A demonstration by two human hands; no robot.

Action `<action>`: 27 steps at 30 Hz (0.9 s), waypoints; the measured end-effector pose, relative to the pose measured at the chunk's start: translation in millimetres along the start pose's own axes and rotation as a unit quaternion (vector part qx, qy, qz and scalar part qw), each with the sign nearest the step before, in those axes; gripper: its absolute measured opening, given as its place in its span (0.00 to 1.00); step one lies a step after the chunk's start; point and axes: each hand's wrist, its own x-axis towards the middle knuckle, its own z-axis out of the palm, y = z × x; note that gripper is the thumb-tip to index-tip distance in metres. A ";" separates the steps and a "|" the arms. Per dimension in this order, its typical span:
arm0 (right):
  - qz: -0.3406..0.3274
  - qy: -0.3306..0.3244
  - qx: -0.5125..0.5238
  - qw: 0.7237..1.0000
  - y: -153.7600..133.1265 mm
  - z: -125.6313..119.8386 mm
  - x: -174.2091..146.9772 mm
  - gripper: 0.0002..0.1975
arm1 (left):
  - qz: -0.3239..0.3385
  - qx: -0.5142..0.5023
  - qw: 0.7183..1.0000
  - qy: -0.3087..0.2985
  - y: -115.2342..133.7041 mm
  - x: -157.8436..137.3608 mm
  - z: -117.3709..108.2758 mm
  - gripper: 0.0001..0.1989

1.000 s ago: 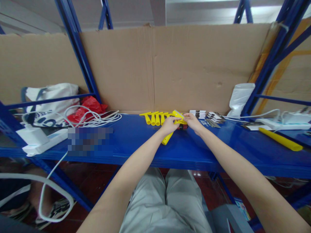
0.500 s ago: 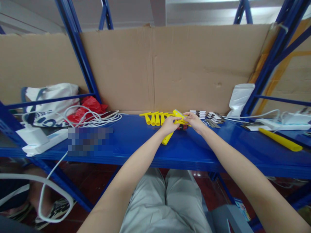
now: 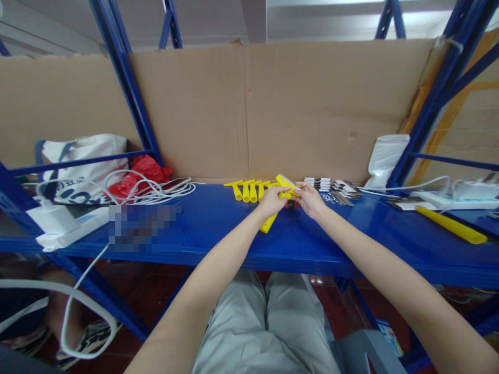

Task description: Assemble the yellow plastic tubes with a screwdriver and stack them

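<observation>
A yellow T-shaped scraper (image 3: 268,223) is held between my hands above the blue tabletop, its wide head at the top and its handle pointing down to the left. My left hand (image 3: 272,201) is closed around the part where head and handle meet. At the right end of the head, my right hand (image 3: 311,199) pinches with thumb and fingers; any small piece there is too small to make out. Just beneath lies a red and black object (image 3: 291,204), partly hidden by the scraper. Behind my left hand stands a row of several yellow scrapers (image 3: 246,192).
Right of my hands lie white stacked packs (image 3: 317,184), small boxes (image 3: 346,189) and tiny scattered bits. A yellow tube (image 3: 450,225) and power strip (image 3: 454,200) are farther right. White cables (image 3: 156,191), a red bag (image 3: 146,171) and cloth bag (image 3: 88,161) sit left. Cardboard (image 3: 249,114) stands behind.
The scraper's head has tilted and shifted slightly left. My right hand has moved a little, its fingers still at the head's right end.
</observation>
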 end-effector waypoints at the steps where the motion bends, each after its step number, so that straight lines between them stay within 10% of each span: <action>1: 0.003 -0.002 0.016 1.000 0.7 0.2 0.0 0.13 | 0.005 0.016 1.000 0.004 -0.5 0.2 0.8 0.19; 27: -0.052 -0.007 -0.172 0.984 -9.1 -10.1 6.2 0.12 | 0.069 0.150 0.985 -0.059 -6.7 -4.1 2.5 0.21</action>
